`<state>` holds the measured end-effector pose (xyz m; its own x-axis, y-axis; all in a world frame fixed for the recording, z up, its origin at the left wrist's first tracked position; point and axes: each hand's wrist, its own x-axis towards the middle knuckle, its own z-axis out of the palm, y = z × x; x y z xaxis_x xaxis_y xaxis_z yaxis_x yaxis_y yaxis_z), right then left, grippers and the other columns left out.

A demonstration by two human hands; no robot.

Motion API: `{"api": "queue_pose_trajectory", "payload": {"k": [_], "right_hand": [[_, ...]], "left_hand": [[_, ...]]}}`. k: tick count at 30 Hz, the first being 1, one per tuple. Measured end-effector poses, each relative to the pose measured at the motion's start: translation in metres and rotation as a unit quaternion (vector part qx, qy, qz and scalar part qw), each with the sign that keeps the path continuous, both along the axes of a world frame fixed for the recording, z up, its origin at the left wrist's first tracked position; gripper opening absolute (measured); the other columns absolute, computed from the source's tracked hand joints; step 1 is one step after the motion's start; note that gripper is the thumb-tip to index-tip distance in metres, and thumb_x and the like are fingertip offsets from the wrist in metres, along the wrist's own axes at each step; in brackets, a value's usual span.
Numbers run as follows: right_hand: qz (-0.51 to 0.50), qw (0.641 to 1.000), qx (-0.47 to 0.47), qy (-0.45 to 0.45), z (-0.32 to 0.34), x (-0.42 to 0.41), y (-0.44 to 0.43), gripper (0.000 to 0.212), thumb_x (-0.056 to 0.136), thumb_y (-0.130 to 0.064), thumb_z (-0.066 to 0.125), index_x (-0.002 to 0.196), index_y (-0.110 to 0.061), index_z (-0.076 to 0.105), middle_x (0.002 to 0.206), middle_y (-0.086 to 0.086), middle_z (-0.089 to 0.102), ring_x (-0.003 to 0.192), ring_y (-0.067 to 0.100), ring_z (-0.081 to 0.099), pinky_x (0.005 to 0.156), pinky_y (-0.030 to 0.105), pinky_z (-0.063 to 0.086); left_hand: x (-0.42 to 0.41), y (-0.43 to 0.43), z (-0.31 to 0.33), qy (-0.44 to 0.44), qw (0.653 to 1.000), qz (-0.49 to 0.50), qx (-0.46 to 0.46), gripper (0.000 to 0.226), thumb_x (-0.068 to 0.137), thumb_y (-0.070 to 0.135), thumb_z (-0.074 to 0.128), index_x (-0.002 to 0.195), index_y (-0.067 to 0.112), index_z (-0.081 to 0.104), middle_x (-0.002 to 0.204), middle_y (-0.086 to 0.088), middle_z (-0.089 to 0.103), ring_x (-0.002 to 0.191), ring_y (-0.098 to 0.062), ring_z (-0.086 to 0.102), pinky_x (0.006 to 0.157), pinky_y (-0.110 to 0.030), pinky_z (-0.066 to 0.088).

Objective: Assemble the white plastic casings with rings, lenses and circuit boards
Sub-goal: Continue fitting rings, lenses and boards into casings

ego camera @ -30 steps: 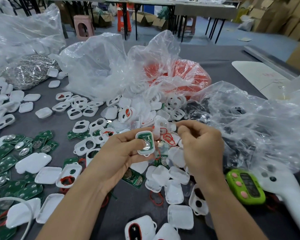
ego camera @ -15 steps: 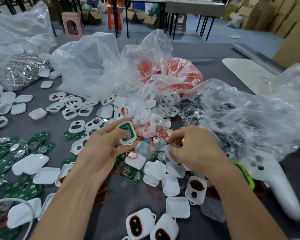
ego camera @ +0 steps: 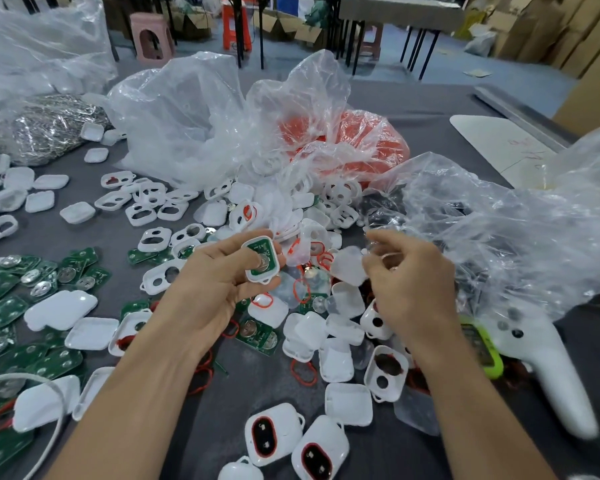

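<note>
**White casing [ego camera: 257, 278] held at centre frame**

The left hand [ego camera: 215, 289] grips it, thumb curled onto its green circuit board [ego camera: 267, 249]. Just to the right, the right hand [ego camera: 413, 285] pinches a translucent cover [ego camera: 349, 270] in curled fingers. Loose shells [ego camera: 155, 239], red rings [ego camera: 303, 372] and spare boards [ego camera: 0, 299] crowd the grey table [ego camera: 430, 105] beneath. A crumpled clear bag [ego camera: 499, 230] presses in from the right.

Soft, even overhead light is filling the table; glare is glinting off the plastic bags [ego camera: 194, 109]; the right hand [ego camera: 409, 285] is looking slightly blurred; the edges are bowing.
</note>
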<state>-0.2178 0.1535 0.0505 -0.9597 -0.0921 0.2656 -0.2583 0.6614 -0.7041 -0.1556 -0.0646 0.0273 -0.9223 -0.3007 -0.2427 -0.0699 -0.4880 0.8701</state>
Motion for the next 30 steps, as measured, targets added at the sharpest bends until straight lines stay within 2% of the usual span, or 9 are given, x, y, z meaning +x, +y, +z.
{"api": "queue_pose_trajectory", "payload": {"k": [2, 5, 7, 9, 14, 16, 19, 24, 30], "right_hand": [[0.046, 0.998, 0.012, 0.028, 0.004, 0.011, -0.008, 0.021, 0.086, -0.023, 0.078, 0.105, -0.031, 0.078, 0.082, -0.019, 0.069, 0.069, 0.001, 0.061, 0.074, 0.021, 0.053], [0.209, 0.973, 0.047, -0.088, 0.009, 0.030, -0.020, 0.014, 0.073, -0.037, 0.084, 0.084, -0.034, 0.077, 0.069, -0.019, 0.066, 0.063, 0.002, 0.059, 0.061, 0.013, 0.044], [0.244, 0.946, 0.177, -0.124, 0.006, 0.036, -0.022, 0.033, 0.065, -0.045, 0.086, 0.096, -0.042, 0.075, 0.066, -0.020, 0.059, 0.065, 0.001, 0.057, 0.068, 0.019, 0.049], [0.234, 0.942, 0.201, -0.135, 0.005, 0.035, -0.023, 0.034, 0.069, -0.040, 0.085, 0.102, -0.042, 0.076, 0.063, -0.025, 0.057, 0.063, -0.003, 0.057, 0.070, 0.017, 0.046], [0.108, 0.987, -0.076, -0.092, 0.003, 0.018, -0.013, 0.016, 0.084, -0.013, 0.079, 0.089, -0.028, 0.083, 0.077, -0.020, 0.076, 0.071, -0.007, 0.069, 0.068, 0.009, 0.051], [0.051, 0.962, -0.231, -0.137, 0.004, 0.012, -0.011, 0.017, 0.086, -0.007, 0.078, 0.084, -0.024, 0.082, 0.076, -0.008, 0.078, 0.069, 0.004, 0.071, 0.064, 0.019, 0.054], [0.019, 0.872, -0.408, -0.269, 0.007, 0.011, -0.013, 0.012, 0.087, -0.004, 0.075, 0.083, -0.014, 0.081, 0.076, 0.007, 0.077, 0.060, 0.013, 0.067, 0.050, 0.022, 0.051], [-0.001, 0.848, -0.435, -0.302, 0.004, 0.009, -0.013, 0.007, 0.086, -0.007, 0.075, 0.083, -0.012, 0.079, 0.053, 0.002, 0.051, 0.042, 0.008, 0.033, 0.036, 0.016, 0.030], [0.088, 0.778, -0.525, -0.333, 0.006, 0.011, -0.015, 0.013, 0.064, -0.011, 0.077, 0.075, -0.014, 0.083, 0.072, 0.005, 0.074, 0.055, 0.010, 0.061, 0.053, 0.015, 0.051]], "left_hand": [[0.000, 0.001, 0.001, -0.003, 1.000, 0.004, -0.008, 0.035, 0.091, -0.014, 0.052, 0.100, 0.007, 0.078, 0.094, -0.015, 0.077, 0.079, -0.022, 0.076, 0.058, -0.027, 0.061], [0.001, 0.001, 0.001, -0.001, 1.000, 0.006, -0.011, 0.033, 0.091, -0.014, 0.052, 0.103, 0.005, 0.077, 0.095, -0.016, 0.077, 0.080, -0.021, 0.076, 0.058, -0.027, 0.061], [0.001, 0.001, 0.000, 0.000, 1.000, 0.003, -0.011, 0.034, 0.090, -0.014, 0.053, 0.099, 0.006, 0.079, 0.096, -0.017, 0.077, 0.083, -0.022, 0.076, 0.059, -0.027, 0.062], [0.001, 0.000, 0.000, -0.001, 1.000, 0.003, -0.013, 0.035, 0.090, -0.014, 0.054, 0.095, 0.008, 0.081, 0.098, -0.018, 0.077, 0.083, -0.023, 0.076, 0.060, -0.028, 0.062], [0.001, 0.002, -0.001, 0.004, 1.000, -0.003, -0.022, 0.034, 0.091, -0.014, 0.054, 0.097, 0.008, 0.080, 0.096, -0.017, 0.077, 0.079, -0.021, 0.074, 0.061, -0.028, 0.062], [0.001, 0.004, -0.001, 0.005, 0.999, -0.011, -0.035, 0.035, 0.092, -0.013, 0.053, 0.098, 0.009, 0.080, 0.095, -0.015, 0.077, 0.078, -0.020, 0.074, 0.060, -0.027, 0.062], [0.001, 0.007, -0.001, 0.007, 0.999, -0.021, -0.047, 0.042, 0.092, -0.014, 0.052, 0.088, 0.013, 0.084, 0.093, -0.013, 0.078, 0.076, -0.019, 0.075, 0.057, -0.026, 0.060], [0.001, 0.011, 0.000, 0.001, 0.999, -0.021, -0.045, 0.040, 0.092, -0.015, 0.053, 0.087, 0.010, 0.083, 0.094, -0.019, 0.077, 0.079, -0.023, 0.077, 0.058, -0.027, 0.061], [0.001, 0.011, -0.002, -0.008, 0.998, -0.022, -0.057, 0.036, 0.093, -0.014, 0.054, 0.093, 0.009, 0.081, 0.096, -0.020, 0.076, 0.076, -0.023, 0.075, 0.058, -0.027, 0.061]]}}
